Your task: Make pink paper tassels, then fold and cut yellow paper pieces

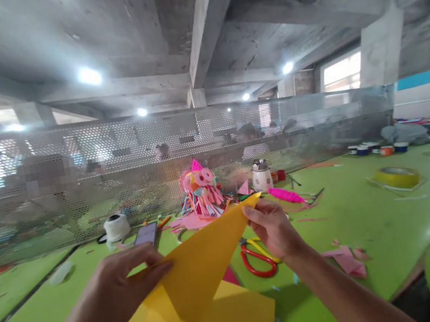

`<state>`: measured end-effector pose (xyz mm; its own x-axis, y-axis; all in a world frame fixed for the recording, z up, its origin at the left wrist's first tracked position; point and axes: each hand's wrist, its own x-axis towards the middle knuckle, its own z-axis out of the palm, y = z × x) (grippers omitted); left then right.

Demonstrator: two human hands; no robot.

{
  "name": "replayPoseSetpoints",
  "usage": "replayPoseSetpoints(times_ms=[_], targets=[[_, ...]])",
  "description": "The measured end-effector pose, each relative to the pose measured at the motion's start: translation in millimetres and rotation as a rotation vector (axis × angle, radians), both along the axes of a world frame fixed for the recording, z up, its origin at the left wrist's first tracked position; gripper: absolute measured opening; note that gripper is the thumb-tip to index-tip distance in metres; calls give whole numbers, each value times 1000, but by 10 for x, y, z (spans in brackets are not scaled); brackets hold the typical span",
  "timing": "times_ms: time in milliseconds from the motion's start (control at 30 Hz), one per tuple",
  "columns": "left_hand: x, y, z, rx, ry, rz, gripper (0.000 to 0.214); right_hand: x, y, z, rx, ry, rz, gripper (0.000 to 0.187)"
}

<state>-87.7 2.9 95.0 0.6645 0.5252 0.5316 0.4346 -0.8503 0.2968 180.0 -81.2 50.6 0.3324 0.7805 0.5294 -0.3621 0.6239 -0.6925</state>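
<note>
A yellow sheet of paper [206, 256], shaped to a point at the upper right, is stretched between my two hands. My left hand [135, 276] pinches its left edge between thumb and fingers. At the pointed corner, my right hand [271, 226] grips it the same way. Beneath it lies more yellow paper [241, 318] on the green table [372, 211]. Scissors [259, 263] with red and yellow handles rest just left of my right wrist, their blades partly hidden. A bit of dark red paper shows behind the held sheet.
A pink fringed paper craft [200, 188] stands by the perforated metal screen [134, 147]. Around it are a white thread spool [117, 228], a phone [146, 234], a white bottle [261, 175] and a bright pink bundle [287, 195]. Yellow tape [397, 178] and pink scraps [349, 261] lie at right.
</note>
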Motion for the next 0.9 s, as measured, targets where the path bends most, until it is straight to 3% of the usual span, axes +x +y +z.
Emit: replayPoseSetpoints(times_ms=[633, 900], targets=[[-15, 35, -26, 10, -31, 28, 35, 14, 26, 42, -1, 142, -155, 16], [4, 39, -10, -32, -11, 41, 37, 31, 6, 43, 7, 158, -129, 13]])
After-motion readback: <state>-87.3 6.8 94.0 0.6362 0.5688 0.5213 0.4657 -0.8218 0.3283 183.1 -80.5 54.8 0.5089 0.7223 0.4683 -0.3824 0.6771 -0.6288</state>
